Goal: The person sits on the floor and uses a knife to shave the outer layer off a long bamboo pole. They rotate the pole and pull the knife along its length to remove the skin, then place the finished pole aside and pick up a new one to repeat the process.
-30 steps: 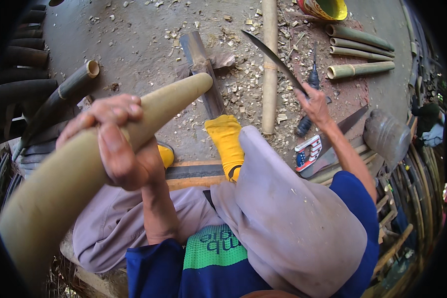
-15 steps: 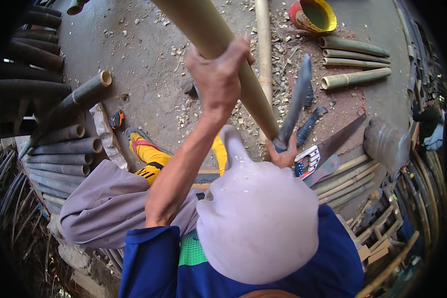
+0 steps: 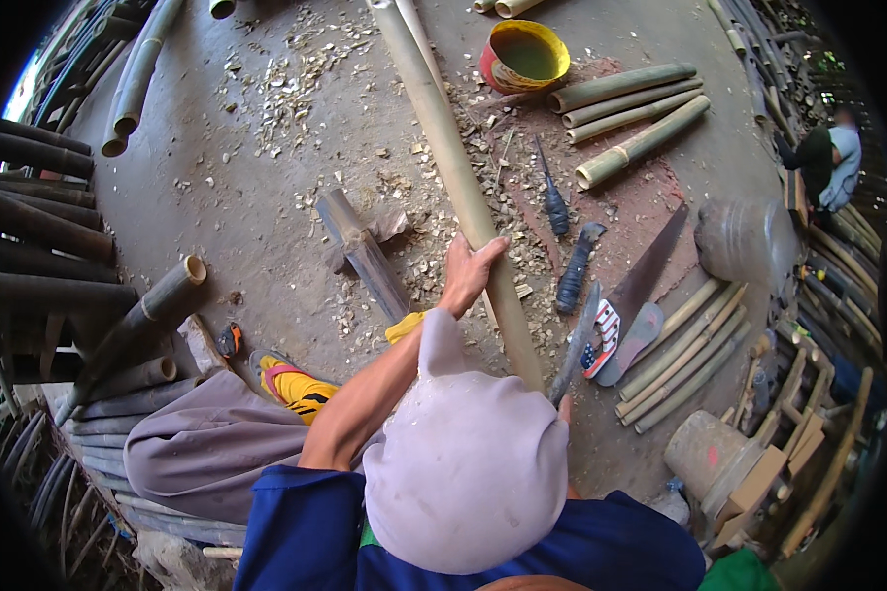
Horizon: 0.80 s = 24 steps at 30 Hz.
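A long, pale bamboo pole (image 3: 440, 128) slants from the top edge down to the lower middle. My left hand (image 3: 475, 268) is wrapped round it partway along. Beside the pole's lower end, my right hand (image 3: 564, 410) is mostly covered by a pale cap (image 3: 473, 463). A dark machete (image 3: 575, 340) rises from that hand, its blade pointing up and away; its handle is largely hidden. Below and left of the pole, a split dark bamboo block (image 3: 363, 251) lies on the ground among wood chips.
To the right lie a handsaw (image 3: 646, 266), a black-wrapped tool (image 3: 579, 266), a spike with a dark grip (image 3: 554, 202) and cut bamboo lengths (image 3: 641, 143). A red-yellow bucket (image 3: 488, 64) of liquid stands beyond. Bamboo is stacked at left (image 3: 54, 236). A person (image 3: 838, 163) is far right.
The pole has swung lower and lies farther from my view. My left hand has moved down and right along with it. My right hand and the machete have come nearer my body.
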{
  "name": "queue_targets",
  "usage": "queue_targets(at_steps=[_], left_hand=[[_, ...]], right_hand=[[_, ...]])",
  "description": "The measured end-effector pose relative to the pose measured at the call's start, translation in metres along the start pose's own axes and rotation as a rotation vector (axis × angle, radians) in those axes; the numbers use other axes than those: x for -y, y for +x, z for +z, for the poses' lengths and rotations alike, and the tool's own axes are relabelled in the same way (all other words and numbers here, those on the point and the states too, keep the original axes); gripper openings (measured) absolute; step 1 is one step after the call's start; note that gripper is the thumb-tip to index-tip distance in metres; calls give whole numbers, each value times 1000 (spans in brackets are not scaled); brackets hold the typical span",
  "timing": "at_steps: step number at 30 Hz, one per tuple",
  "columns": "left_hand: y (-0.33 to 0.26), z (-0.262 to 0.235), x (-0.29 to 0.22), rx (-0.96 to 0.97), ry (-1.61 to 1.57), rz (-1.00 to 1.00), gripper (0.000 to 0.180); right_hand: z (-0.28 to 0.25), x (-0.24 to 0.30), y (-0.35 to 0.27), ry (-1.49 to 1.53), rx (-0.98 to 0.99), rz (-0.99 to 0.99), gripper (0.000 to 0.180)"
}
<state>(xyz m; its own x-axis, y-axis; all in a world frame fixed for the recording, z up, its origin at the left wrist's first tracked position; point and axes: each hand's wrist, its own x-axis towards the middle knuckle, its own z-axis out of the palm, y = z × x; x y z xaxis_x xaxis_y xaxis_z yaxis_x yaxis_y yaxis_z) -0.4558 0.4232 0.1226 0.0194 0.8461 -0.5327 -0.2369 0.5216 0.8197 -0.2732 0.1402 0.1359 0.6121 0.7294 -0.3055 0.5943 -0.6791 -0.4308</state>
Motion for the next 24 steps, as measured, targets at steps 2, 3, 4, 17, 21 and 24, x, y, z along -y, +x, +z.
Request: queue_targets(at_steps=[2,3,4,17,21,24], left_hand=[[20,1,4,-7,106,-4,44],[32,2,3,10,128,-13,46],[41,4,-3,21,149,-34,49],[-37,-13,-8,343,-211,-75,61],[-40,-23,-13,338,-83,-64,58],[-42,-26,-7,284,95,4,54]], right_hand=[[11,-3,2,13,-29,-23,78],[15,-2,4,17,-37,-41,77],[18,-1,4,15,-37,-56,77],[43,220,125,456,-9,-487,32],[31,247,116,205,111,-696,29],[35,247,108,176,100,-748,27]])
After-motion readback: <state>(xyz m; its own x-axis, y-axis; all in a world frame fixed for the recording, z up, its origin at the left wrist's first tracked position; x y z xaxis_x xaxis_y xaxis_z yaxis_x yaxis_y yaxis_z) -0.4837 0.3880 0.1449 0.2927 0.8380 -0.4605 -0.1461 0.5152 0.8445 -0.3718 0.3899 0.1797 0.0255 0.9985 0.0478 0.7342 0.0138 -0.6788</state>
